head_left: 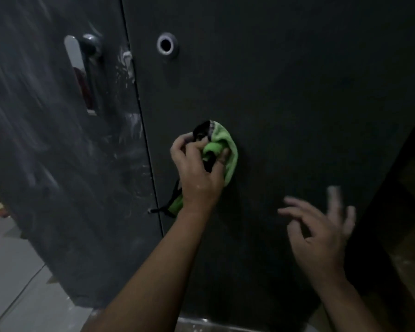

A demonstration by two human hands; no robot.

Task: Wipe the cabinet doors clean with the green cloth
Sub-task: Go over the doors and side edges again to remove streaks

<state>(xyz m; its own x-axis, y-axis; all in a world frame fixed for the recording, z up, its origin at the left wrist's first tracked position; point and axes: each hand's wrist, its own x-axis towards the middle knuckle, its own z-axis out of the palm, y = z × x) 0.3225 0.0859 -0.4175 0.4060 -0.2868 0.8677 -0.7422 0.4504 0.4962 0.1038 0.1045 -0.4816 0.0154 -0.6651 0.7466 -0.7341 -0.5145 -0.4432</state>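
Head view looks down on a dark grey two-door metal cabinet. The left hand (197,173) has its fingers curled around a bunched bright green microfibre cloth with black trim (228,149) and presses it against the right-hand matt dark door (285,92), near that door's inner edge and about mid-height. The right hand (321,238) is empty, fingers spread and relaxed, close to the same door lower down; whether it touches the panel I cannot tell, as it is blurred.

As for progress, the right door looks even and free of marks where it shows, so it seems largely done or was cleaner to begin with. The left-hand glossy dark door (46,152) carries pale streaks and white smears (130,130) along its edge beside the seam, so I judge that door is mostly left to wipe.

Counted: two doors, one cloth, two hands, one long silver handle (78,68) and one round knob (91,44) on the left door, one silver ringed keyhole (167,45) on the right door.
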